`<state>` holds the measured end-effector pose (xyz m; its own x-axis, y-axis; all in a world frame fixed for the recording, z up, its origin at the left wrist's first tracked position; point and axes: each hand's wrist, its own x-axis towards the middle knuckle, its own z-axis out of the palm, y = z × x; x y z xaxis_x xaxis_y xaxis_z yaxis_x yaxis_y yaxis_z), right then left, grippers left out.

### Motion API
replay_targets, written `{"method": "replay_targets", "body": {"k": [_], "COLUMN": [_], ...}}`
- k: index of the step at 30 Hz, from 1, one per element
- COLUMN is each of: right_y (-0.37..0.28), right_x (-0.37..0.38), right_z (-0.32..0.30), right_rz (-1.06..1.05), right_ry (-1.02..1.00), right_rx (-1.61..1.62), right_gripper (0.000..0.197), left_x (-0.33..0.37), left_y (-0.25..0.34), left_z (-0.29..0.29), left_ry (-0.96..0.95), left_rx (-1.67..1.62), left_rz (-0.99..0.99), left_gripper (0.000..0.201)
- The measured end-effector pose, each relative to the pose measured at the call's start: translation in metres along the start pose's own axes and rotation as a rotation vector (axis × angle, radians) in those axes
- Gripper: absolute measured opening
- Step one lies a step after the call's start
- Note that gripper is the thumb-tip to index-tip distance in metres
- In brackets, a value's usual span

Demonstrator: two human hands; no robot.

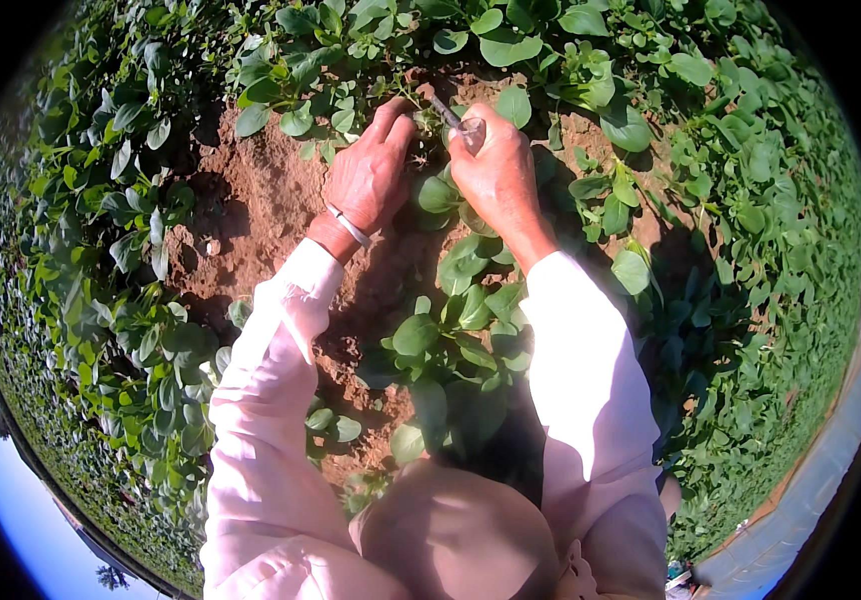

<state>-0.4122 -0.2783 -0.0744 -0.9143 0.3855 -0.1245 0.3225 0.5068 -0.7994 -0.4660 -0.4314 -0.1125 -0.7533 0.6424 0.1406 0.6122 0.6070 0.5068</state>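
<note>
My right hand is closed round the handle of a small hand tool with a thin dark metal shaft. The shaft slants up and left toward the soil, and its working end is partly lost among stems and earth. Close on its left, my left hand, with a pale bangle at the wrist, has its fingers curled together beside a small thin-stemmed plant. What those fingers pinch is hidden. Broad-leaved green plants grow just below my hands.
Reddish-brown bare soil lies left of my hands. A leafy clump stands between my forearms, above my covered knee. Dense green crop surrounds the patch, and a pale strip runs along the lower right edge.
</note>
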Motion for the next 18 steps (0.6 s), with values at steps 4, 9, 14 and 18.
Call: {"method": "replay_targets", "body": {"k": [4,9,14,18], "right_y": [0.003,-0.01,-0.009,-0.023], "right_x": [0.041,0.015,-0.004,0.017], "right_z": [0.005,-0.027,-0.039,0.011], "right_rz": [0.099,0.089,0.143,0.073], "right_ry": [-0.036,-0.15,-0.182,-0.006], "right_rx": [0.085,-0.06,-0.04,-0.146], "right_gripper": [0.014,0.015,0.013,0.012], "left_x": [0.063,0.086,0.087,0.08], "left_y": [-0.017,-0.054,-0.052,-0.035], "left_z": [-0.001,-0.011,-0.006,0.0], "left_ry": [0.055,-0.205,-0.042,0.005], "left_rx": [0.353,0.581,0.42,0.3], "left_rz": [0.077,-0.089,-0.158,-0.238], "left_gripper": [0.044,0.02,0.013,0.015]}}
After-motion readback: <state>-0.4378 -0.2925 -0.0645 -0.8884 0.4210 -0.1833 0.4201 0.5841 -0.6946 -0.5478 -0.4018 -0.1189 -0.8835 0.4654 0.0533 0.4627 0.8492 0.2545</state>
